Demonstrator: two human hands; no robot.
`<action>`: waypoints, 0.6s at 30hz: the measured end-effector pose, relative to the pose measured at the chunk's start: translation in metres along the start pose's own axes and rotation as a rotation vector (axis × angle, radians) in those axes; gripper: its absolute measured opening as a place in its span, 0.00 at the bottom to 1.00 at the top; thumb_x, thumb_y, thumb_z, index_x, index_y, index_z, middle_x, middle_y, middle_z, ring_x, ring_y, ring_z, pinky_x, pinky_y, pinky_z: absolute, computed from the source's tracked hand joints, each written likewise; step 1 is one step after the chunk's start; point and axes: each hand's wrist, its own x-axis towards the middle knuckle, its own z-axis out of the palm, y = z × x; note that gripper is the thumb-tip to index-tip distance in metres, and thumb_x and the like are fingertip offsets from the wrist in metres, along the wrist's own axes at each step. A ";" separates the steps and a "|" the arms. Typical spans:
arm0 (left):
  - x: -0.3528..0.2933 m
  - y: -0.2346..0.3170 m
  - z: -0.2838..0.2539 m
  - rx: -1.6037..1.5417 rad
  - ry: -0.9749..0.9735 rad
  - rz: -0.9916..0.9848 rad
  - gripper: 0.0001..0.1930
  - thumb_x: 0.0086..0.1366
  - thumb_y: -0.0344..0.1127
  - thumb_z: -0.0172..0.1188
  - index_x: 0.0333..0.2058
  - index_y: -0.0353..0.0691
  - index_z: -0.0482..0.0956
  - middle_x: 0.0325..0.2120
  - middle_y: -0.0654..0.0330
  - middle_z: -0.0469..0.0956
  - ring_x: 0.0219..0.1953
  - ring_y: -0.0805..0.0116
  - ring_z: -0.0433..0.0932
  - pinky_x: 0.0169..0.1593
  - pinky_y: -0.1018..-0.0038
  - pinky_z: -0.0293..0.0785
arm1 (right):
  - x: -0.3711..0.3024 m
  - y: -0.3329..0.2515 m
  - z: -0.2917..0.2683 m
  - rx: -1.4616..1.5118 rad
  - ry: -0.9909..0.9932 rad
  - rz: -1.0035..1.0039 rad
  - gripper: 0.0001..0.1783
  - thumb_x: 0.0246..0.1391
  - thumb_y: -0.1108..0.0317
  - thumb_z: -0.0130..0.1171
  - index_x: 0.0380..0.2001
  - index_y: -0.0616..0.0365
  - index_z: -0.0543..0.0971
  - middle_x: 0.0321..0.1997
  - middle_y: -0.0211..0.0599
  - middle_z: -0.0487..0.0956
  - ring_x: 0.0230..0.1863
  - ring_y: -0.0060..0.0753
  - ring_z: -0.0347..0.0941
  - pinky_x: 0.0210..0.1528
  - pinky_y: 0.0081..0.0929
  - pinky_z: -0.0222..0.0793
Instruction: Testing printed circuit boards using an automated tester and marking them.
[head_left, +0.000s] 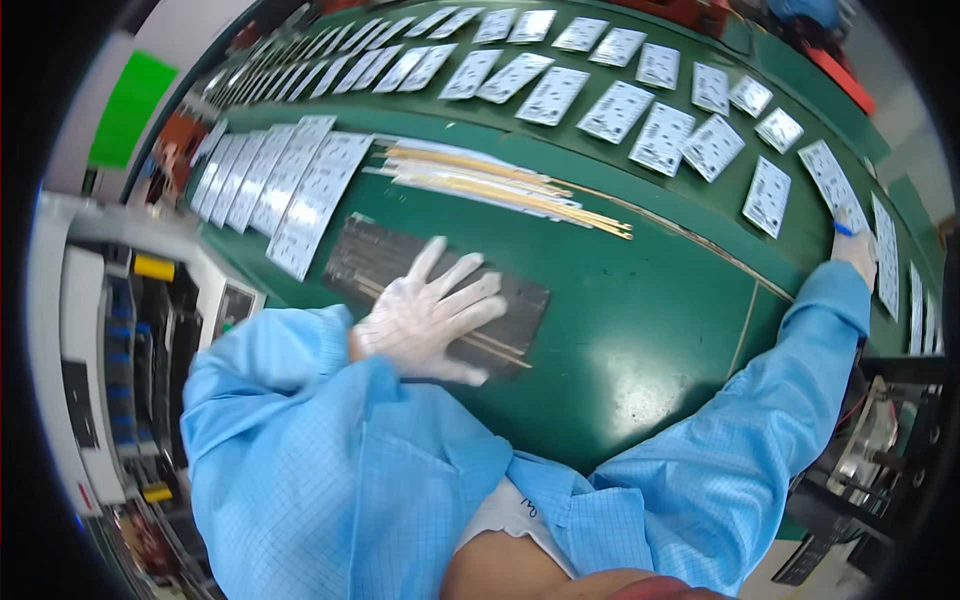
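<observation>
My left hand (430,315), in a white glove, lies spread with its fingers apart over a dark rectangular plate (375,255). Light strips (490,350) run along the plate and pass under the hand. At the far right, my outstretched right hand (855,252) is at the lower end of a white speckled panel (830,180). A small blue item (843,229) shows at its fingertips; the fingers look closed around it, but its kind is too small to make out.
Many white panels (555,95) lie in rows along the green belt (600,150) beyond the table. More panels (320,205) overlap at the table's left. A bundle of thin yellow and white strips (500,180) lies behind the dark plate. Grey machinery (85,370) stands left.
</observation>
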 end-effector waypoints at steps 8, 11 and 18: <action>0.079 0.091 0.056 -0.333 0.772 0.114 0.13 0.46 0.49 0.58 0.23 0.46 0.76 0.31 0.69 0.77 0.45 0.61 0.73 0.54 0.50 0.63 | 0.079 0.067 0.093 -0.048 0.080 -0.400 0.25 0.55 0.49 0.43 0.49 0.54 0.68 0.50 0.51 0.71 0.48 0.56 0.68 0.50 0.41 0.62; 0.073 0.081 0.015 -0.377 0.985 -0.070 0.12 0.45 0.48 0.59 0.21 0.47 0.76 0.28 0.70 0.76 0.44 0.64 0.74 0.54 0.51 0.64 | 0.066 0.050 0.082 0.102 0.133 -0.388 0.19 0.57 0.51 0.41 0.45 0.49 0.71 0.48 0.49 0.72 0.48 0.54 0.68 0.47 0.41 0.63; 0.059 -0.039 0.025 0.153 0.696 -0.262 0.22 0.53 0.63 0.48 0.47 0.72 0.72 0.60 0.62 0.56 0.63 0.53 0.51 0.59 0.42 0.47 | 0.068 0.072 0.091 0.703 0.356 -0.245 0.24 0.54 0.49 0.46 0.46 0.56 0.73 0.42 0.49 0.75 0.44 0.48 0.71 0.47 0.34 0.65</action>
